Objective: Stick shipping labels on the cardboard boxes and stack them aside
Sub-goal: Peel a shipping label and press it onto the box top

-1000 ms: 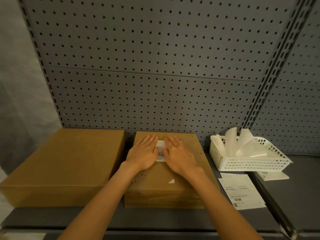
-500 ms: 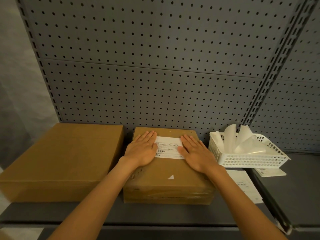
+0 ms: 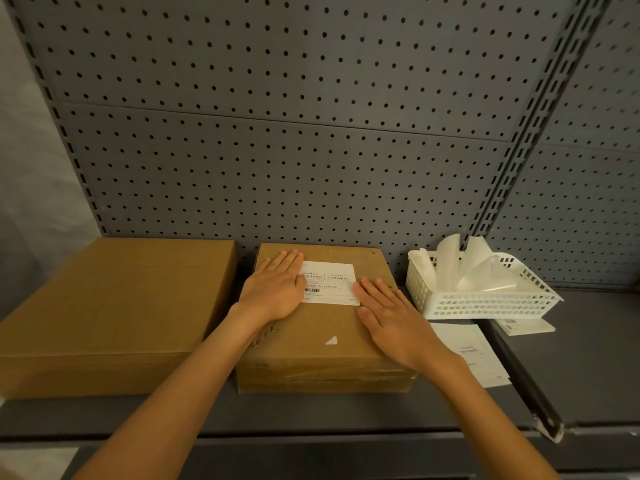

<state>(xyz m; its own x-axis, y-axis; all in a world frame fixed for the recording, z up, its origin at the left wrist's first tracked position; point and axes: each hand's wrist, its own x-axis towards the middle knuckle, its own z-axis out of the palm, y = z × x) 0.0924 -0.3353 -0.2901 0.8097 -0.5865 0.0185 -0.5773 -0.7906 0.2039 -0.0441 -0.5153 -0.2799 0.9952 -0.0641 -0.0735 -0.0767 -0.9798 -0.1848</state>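
A small cardboard box point(image 3: 322, 344) lies on the grey shelf in the middle. A white shipping label point(image 3: 330, 282) with a barcode is stuck flat on its top, toward the back. My left hand point(image 3: 275, 287) lies flat on the box with straight fingers, covering the label's left edge. My right hand point(image 3: 391, 317) rests flat on the box's right part, its fingertips touching the label's lower right corner. A larger cardboard box point(image 3: 117, 306) without a visible label sits to the left, close beside the small one.
A white plastic basket point(image 3: 485, 299) holding curled backing sheets stands to the right. Loose label sheets lie in front of it point(image 3: 474, 351) and under its right end point(image 3: 526, 325). A grey pegboard wall point(image 3: 311, 133) closes the back. The shelf front edge point(image 3: 311, 434) runs below.
Both hands slid apart from the label's middle, uncovering the label. The right hand then drew back toward me and to the right; the left hand stayed near the label's left edge.
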